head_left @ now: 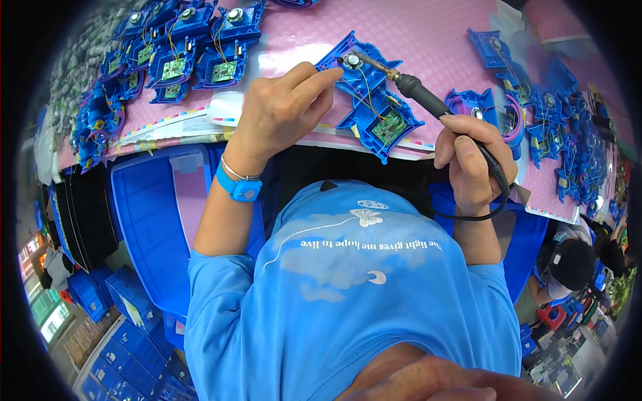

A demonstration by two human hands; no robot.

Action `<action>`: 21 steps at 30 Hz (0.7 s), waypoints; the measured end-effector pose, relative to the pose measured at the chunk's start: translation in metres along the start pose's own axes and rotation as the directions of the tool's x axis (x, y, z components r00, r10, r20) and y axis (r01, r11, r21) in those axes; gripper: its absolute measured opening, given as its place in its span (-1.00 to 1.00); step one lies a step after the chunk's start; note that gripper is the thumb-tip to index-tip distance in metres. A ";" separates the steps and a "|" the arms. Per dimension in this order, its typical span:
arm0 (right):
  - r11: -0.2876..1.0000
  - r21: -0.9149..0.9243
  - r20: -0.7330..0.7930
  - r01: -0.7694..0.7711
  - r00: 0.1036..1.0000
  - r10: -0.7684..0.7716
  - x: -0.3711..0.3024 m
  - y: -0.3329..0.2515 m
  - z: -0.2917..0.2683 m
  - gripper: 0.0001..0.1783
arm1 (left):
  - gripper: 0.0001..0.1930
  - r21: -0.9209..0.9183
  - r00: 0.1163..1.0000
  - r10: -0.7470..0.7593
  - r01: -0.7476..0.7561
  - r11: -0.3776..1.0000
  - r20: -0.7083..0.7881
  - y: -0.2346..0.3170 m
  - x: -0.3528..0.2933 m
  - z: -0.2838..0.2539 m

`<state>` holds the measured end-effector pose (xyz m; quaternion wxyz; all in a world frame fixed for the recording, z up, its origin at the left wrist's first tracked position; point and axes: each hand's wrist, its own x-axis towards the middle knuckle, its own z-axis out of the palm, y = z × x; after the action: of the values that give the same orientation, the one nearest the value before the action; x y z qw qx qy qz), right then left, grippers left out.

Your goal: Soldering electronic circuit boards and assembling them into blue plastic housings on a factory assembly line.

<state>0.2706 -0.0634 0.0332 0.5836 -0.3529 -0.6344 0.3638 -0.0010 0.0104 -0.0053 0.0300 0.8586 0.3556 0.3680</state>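
A soldering iron [421, 93] with a dark handle and a cable is gripped in my right hand [473, 157]. Its metal tip reaches over a round silver speaker [352, 61] in the upper half of an opened blue plastic housing [361, 41]. Thin wires run from there to a green circuit board [388, 127] in the lower half. My left hand [287, 107] is closed in a pinch at the housing's left edge, its fingertips close to the speaker. A small dark bit shows by the index fingertip; what the fingers hold is too small to name.
Several similar opened blue housings [175, 67] lie in rows at the left of the pink-covered table [294, 40]. More housings [548, 127] crowd the right side. Blue bins [150, 220] stand below the table's front edge. Another person [568, 264] is at the far right.
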 end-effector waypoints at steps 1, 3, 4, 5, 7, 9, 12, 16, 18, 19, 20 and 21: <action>1.000 0.011 -0.009 -0.019 1.000 0.019 0.000 0.000 0.000 -0.71 | -0.82 0.000 1.000 0.015 -0.015 1.000 -0.023 0.000 0.002 0.001; 0.999 0.012 -0.006 -0.046 0.999 0.046 -0.002 0.000 0.001 -0.71 | -0.84 0.019 0.999 -0.011 0.011 1.000 0.035 0.001 0.007 0.001; 0.997 -0.002 -0.016 -0.075 0.997 0.075 -0.002 0.000 0.002 -0.72 | -0.84 0.018 1.000 0.002 -0.002 1.000 0.020 0.001 0.008 0.001; 0.997 0.009 -0.012 -0.074 0.997 0.074 -0.002 -0.001 0.002 -0.72 | -0.85 0.012 0.999 0.003 -0.004 1.000 0.038 0.002 0.009 0.000; 0.992 0.006 0.037 -0.125 0.992 0.125 -0.003 -0.003 0.002 -0.65 | -0.86 0.007 0.998 0.003 -0.004 1.000 0.056 0.003 0.009 -0.001; 0.991 -0.010 0.055 -0.132 0.990 0.133 -0.002 -0.004 0.002 -0.65 | -0.85 0.046 0.999 0.009 -0.011 0.999 0.039 0.004 0.007 -0.003; 0.988 -0.022 0.073 -0.153 0.985 0.155 -0.002 -0.002 0.003 -0.65 | -0.82 0.040 0.998 0.050 -0.048 0.998 -0.039 0.006 0.001 -0.006; 0.991 -0.004 0.048 -0.131 0.990 0.131 0.000 0.009 0.010 -0.74 | -0.80 0.090 0.993 0.097 -0.090 0.992 -0.070 0.006 -0.007 -0.006; 0.990 0.002 0.054 -0.141 0.989 0.140 0.000 0.012 0.012 -0.74 | -0.81 0.117 0.995 0.086 -0.079 0.990 -0.050 0.005 -0.010 -0.005; 0.987 0.016 0.035 -0.161 0.986 0.160 0.000 0.014 0.013 -0.75 | -0.81 0.118 0.995 0.084 -0.076 0.990 -0.058 0.005 -0.011 -0.003; 0.988 0.009 0.047 -0.157 0.987 0.157 0.000 0.014 0.013 -0.75 | -0.81 0.105 0.991 0.095 -0.085 0.991 -0.093 0.004 -0.012 -0.002; 0.987 0.010 0.048 -0.159 0.986 0.159 -0.001 0.015 0.013 -0.75 | -0.81 0.091 0.988 0.099 -0.089 0.992 -0.116 0.003 -0.012 0.000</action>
<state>0.2581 -0.0577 0.0193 0.5401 -0.3898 -0.6153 0.4216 -0.0046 0.0003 -0.0113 -0.0457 0.8512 0.3314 0.4045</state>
